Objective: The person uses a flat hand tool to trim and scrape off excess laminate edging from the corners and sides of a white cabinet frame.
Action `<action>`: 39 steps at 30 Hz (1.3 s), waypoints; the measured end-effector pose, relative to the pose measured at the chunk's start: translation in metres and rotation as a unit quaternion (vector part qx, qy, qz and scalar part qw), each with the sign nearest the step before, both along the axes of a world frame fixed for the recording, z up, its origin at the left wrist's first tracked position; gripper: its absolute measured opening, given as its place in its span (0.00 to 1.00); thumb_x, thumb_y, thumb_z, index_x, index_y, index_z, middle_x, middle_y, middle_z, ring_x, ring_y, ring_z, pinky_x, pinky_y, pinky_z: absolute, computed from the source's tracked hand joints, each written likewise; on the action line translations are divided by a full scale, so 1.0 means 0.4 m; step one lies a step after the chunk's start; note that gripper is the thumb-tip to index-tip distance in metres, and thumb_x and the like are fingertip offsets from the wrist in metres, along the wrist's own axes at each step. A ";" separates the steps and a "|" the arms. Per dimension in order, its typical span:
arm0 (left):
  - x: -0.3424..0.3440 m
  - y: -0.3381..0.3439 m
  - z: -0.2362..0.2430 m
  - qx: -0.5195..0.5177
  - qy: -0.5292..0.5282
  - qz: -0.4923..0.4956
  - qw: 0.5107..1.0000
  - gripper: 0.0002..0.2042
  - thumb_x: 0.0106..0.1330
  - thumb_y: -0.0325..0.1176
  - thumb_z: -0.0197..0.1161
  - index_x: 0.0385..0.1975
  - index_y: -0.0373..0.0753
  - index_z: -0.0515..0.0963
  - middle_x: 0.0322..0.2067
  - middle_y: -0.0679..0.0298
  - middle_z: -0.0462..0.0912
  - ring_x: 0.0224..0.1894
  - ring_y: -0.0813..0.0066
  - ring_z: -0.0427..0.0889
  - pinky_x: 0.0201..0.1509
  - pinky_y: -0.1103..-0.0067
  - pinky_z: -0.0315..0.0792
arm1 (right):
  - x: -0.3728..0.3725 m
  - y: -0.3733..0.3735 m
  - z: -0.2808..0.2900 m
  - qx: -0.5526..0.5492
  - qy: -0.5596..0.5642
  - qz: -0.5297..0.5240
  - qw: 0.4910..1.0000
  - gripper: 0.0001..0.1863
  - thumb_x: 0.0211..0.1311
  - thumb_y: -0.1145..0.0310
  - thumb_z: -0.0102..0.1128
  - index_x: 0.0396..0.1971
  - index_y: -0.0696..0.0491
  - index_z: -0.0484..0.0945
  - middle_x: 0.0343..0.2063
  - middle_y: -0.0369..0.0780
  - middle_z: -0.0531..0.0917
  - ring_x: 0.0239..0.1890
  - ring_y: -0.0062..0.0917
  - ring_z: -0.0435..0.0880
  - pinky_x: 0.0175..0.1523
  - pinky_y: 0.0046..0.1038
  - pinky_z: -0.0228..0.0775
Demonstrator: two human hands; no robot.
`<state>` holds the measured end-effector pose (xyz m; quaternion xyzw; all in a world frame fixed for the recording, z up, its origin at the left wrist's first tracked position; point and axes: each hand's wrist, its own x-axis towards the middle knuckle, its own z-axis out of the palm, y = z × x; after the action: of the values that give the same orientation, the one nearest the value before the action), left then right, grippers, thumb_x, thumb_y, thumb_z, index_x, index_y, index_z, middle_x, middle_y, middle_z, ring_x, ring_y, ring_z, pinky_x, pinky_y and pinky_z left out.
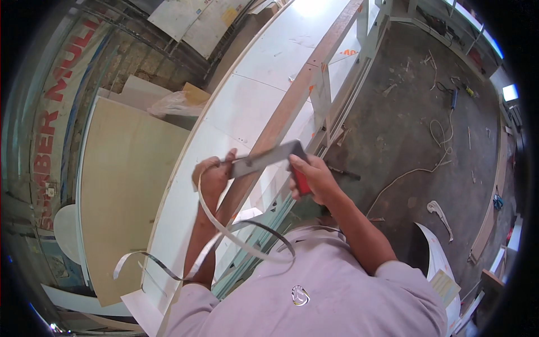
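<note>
The red-handled tool (298, 173) is in front of the person's chest, and in this view it crosses over a wooden rail. I now go from the biggest things around it to the smallest.

The grey floor (387, 140) spreads on the right, with scraps lying about on it. Beside it runs a long white panel (250, 101), directly under the work, so the person can perhaps reach it with both arms without stepping away. To the left of it stands a pale plywood sheet (129, 185), maybe put there only to be out of the way. The brown wooden rail (287, 106) runs lengthwise along the panel; I cannot tell whether the tool touches it or is just above.

Then comes a light, narrow strip (224, 231). It hangs down from the left hand (212, 177) and curls in wide loops before the shirt. It seems springy, which would explain why it bends by itself and why its upper end is kept in the fingers.

The tool has a broad grey blade, blurred here. The right hand (314, 177) is closed firmly around its red handle, I suppose because this part gives the best control. The left fingers are together on the strip, close to the far end of the blade; from here I cannot tell if they also pinch the metal, perhaps to steady it.
</note>
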<state>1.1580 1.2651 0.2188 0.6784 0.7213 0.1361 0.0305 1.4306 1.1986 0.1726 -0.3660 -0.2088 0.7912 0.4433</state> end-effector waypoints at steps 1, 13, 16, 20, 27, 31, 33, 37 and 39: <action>-0.033 0.031 -0.016 0.002 -0.015 0.008 1.000 0.38 0.62 0.67 0.65 0.08 0.34 0.71 0.08 0.56 0.65 0.13 0.64 0.61 0.20 0.63 0.58 | -0.020 0.036 0.009 0.014 -0.003 0.009 1.000 0.19 0.76 0.54 0.52 0.39 0.57 0.70 0.19 0.40 0.79 0.15 0.27 0.80 0.19 0.29 0.72; 0.043 0.094 -0.012 -0.021 -0.011 0.020 1.000 0.37 0.63 0.67 0.63 0.06 0.36 0.70 0.07 0.55 0.67 0.11 0.62 0.67 0.19 0.62 0.62 | 0.046 0.103 0.013 0.009 0.008 0.023 1.000 0.18 0.78 0.55 0.50 0.39 0.57 0.70 0.19 0.40 0.79 0.15 0.25 0.80 0.18 0.27 0.72; 0.061 0.079 -0.007 -0.036 -0.065 0.037 0.997 0.38 0.62 0.68 0.63 0.06 0.36 0.70 0.07 0.57 0.67 0.11 0.64 0.66 0.19 0.62 0.61 | 0.067 0.095 0.005 0.000 0.001 0.022 1.000 0.18 0.78 0.54 0.50 0.39 0.56 0.70 0.19 0.39 0.79 0.15 0.25 0.80 0.19 0.27 0.72; 0.140 0.098 -0.013 -0.009 0.004 0.017 1.000 0.38 0.59 0.69 0.64 0.08 0.35 0.72 0.09 0.54 0.72 0.13 0.57 0.71 0.21 0.61 0.65 | 0.151 0.094 0.014 -0.018 -0.013 0.006 1.000 0.19 0.77 0.53 0.51 0.40 0.57 0.71 0.19 0.40 0.79 0.15 0.24 0.80 0.19 0.27 0.72; 0.148 0.107 -0.008 -0.004 -0.016 0.027 0.999 0.35 0.60 0.67 0.66 0.09 0.37 0.75 0.09 0.55 0.74 0.12 0.59 0.72 0.23 0.64 0.68 | 0.149 0.125 -0.009 -0.008 0.011 0.006 1.000 0.19 0.76 0.53 0.53 0.40 0.56 0.71 0.20 0.41 0.80 0.15 0.26 0.80 0.18 0.27 0.71; 0.190 0.147 -0.003 -0.014 0.058 0.037 0.998 0.38 0.59 0.69 0.64 0.08 0.35 0.73 0.08 0.54 0.71 0.13 0.57 0.69 0.23 0.62 0.66 | 0.192 0.127 -0.005 0.009 0.035 0.007 0.999 0.19 0.77 0.54 0.51 0.38 0.57 0.71 0.18 0.39 0.79 0.14 0.25 0.80 0.18 0.28 0.71; 0.148 0.138 -0.019 -0.031 -0.017 0.029 0.999 0.38 0.59 0.70 0.63 0.09 0.36 0.74 0.09 0.53 0.71 0.13 0.55 0.68 0.22 0.61 0.66 | 0.170 0.164 0.000 0.010 0.021 0.038 0.999 0.18 0.76 0.54 0.52 0.40 0.56 0.71 0.20 0.41 0.79 0.15 0.26 0.80 0.18 0.28 0.71; 0.193 0.105 0.002 0.000 0.013 0.031 0.999 0.37 0.60 0.68 0.64 0.08 0.36 0.72 0.08 0.57 0.69 0.12 0.57 0.67 0.21 0.63 0.63 | 0.197 0.148 -0.010 -0.013 0.032 0.026 0.999 0.18 0.77 0.54 0.51 0.38 0.57 0.69 0.18 0.40 0.79 0.14 0.26 0.80 0.18 0.29 0.70; 0.207 0.114 0.002 0.002 0.031 0.013 0.999 0.37 0.60 0.68 0.64 0.08 0.35 0.71 0.08 0.58 0.68 0.13 0.57 0.67 0.21 0.64 0.64 | 0.209 0.173 -0.003 0.000 0.039 0.035 0.999 0.18 0.77 0.54 0.51 0.38 0.56 0.69 0.19 0.40 0.79 0.14 0.26 0.79 0.18 0.29 0.70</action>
<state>1.2409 1.3108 0.2197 0.6733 0.7301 0.1167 0.0049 1.5144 1.2679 0.1714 -0.3271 -0.2043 0.8197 0.4235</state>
